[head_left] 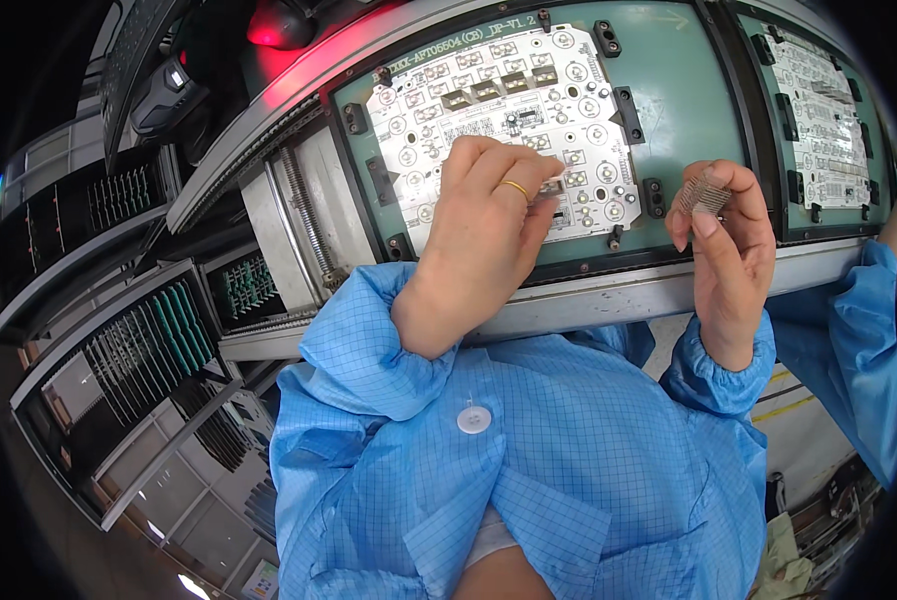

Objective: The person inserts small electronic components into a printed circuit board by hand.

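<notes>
White circuit board (508,110) flat in green fixture; small grey finned part (705,192) pinched upright.

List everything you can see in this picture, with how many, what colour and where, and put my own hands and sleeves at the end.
White printed circuit board: one, white with small grey parts, in the green fixture at top centre.
Green fixture plate: one, green with black clamps, on the conveyor rail.
Second white board: one, white, in the neighbouring fixture at top right.
Grey conveyor rail: one, grey metal, across the middle.
Racks of green boards: several, dark frames, at left.
Red lamp: one, top left.
Co-worker's blue sleeve: one, right edge.
Small grey components: a cluster, in the right hand.
Left hand: gold ring, fingertips on the board.
Right hand: pinching the components.
Blue grid-patterned sleeves: two, below.
</notes>
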The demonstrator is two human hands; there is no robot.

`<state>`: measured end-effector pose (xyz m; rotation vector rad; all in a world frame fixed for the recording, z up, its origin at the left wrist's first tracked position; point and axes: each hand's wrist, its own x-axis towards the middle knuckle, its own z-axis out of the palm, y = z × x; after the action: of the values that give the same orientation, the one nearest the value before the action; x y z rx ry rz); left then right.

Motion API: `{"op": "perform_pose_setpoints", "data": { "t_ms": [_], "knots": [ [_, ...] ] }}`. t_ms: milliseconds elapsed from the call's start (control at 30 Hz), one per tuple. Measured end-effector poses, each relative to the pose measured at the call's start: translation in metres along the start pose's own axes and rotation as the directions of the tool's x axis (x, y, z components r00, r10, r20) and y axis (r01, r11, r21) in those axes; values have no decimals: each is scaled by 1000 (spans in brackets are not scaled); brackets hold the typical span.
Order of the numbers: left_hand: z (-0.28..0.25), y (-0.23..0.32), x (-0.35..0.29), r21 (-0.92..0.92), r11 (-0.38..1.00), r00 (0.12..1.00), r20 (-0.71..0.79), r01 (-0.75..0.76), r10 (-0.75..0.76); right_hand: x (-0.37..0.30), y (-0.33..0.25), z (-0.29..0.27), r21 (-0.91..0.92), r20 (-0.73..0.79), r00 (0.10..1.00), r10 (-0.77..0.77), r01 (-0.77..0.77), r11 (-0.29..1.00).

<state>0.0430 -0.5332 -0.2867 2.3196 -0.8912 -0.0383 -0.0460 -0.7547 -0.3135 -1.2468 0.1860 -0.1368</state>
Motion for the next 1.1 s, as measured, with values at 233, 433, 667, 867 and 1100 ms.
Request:
{"op": "perform_pose_setpoints", "data": {
  "t_ms": [233,433,667,867,1100],
  "knots": [
    [-46,-4,-53,96,981,985,19,169,-171,-3,-7,-4,34,-57,995,-78,80,996],
    [-38,2,-68,166,958,968,57,232,-245,1,-5,5,44,-6,996,-93,94,995],
    [-33,-2,-65,108,971,972,81,211,-220,-7,-6,3,44,-16,996,-82,83,996],
    [-51,25,-44,-205,899,921,143,386,-362,-4,-6,-7,39,-41,996,-81,83,996],
    [-11,23,19,-100,992,996,14,-82,84,-5,-5,-10,96,-74,992,-102,108,989]
  ]
}}
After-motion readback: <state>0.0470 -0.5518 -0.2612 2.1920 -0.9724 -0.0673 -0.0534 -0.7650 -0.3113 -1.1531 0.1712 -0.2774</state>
